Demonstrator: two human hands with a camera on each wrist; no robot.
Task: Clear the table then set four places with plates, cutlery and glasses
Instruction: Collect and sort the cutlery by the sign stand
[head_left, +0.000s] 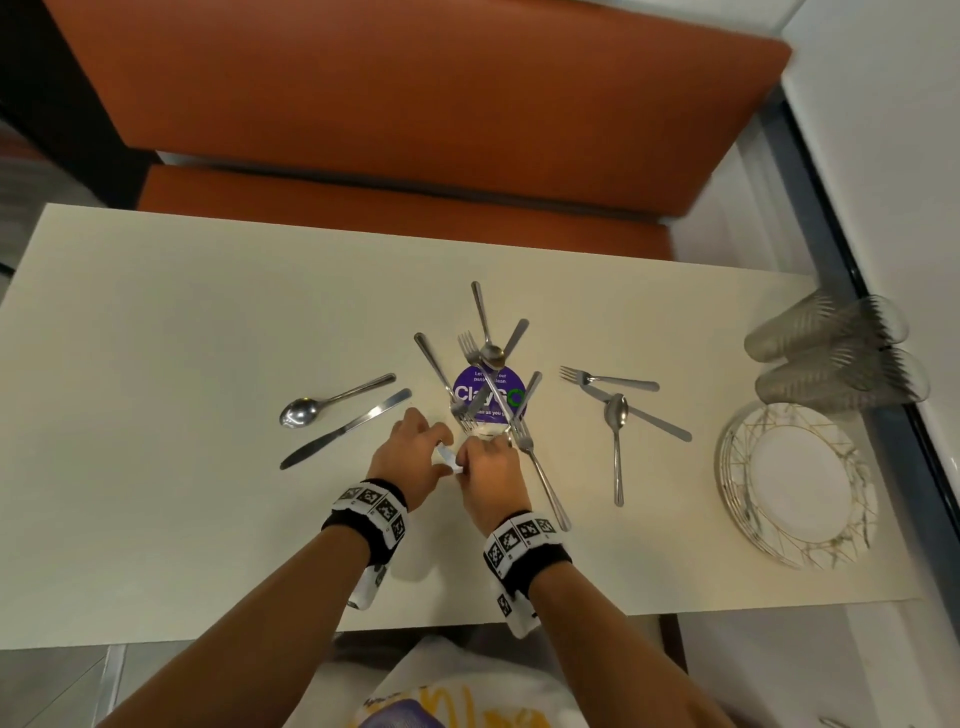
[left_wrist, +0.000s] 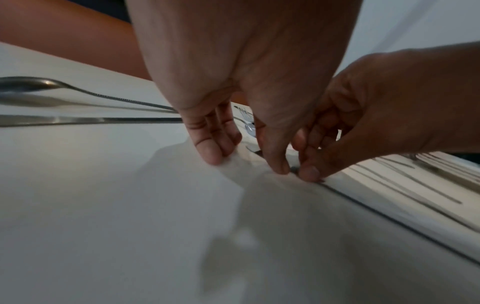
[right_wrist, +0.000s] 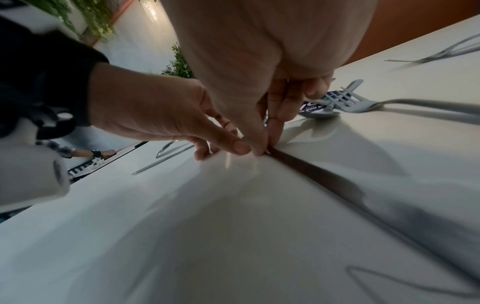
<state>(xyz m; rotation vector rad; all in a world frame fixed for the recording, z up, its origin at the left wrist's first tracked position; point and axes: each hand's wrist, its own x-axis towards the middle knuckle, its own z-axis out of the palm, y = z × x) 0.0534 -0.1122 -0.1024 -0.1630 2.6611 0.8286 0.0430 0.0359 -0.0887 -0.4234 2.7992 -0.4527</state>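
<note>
Spoon and knife on the left: a spoon (head_left: 300, 411) and a knife (head_left: 345, 428) lie side by side on the table (head_left: 156, 322), well apart from the hands.

Left hand: the left hand (head_left: 408, 460) is down by the table top, near the middle pile. Its thumb and fingers are close together around a small shiny piece, maybe the end of a knife. I cannot tell if it really pinches it.

Right hand: the right hand (head_left: 491, 473) is touching the left one. Its thumb and finger are squeezed together at the same shiny piece.

Middle pile: forks, spoons and knives lie crossed over a round purple sticker (head_left: 488, 393), just past the fingertips. One long fork (head_left: 540, 473) runs beside the right hand.

Cutlery on the right: a fork, a spoon and a knife (head_left: 618, 410) lie crossed.

Glasses and plates: the glasses (head_left: 831, 353) lie on their sides at the far right, and the stack of plates (head_left: 795, 483) sits just in front of them.

How to do this step well: I think the thin piece lies flat, so it is hard to get under. Tip one end up first, then pinch and lift slowly. Keep clear of the pile so nothing gets knocked.
</note>
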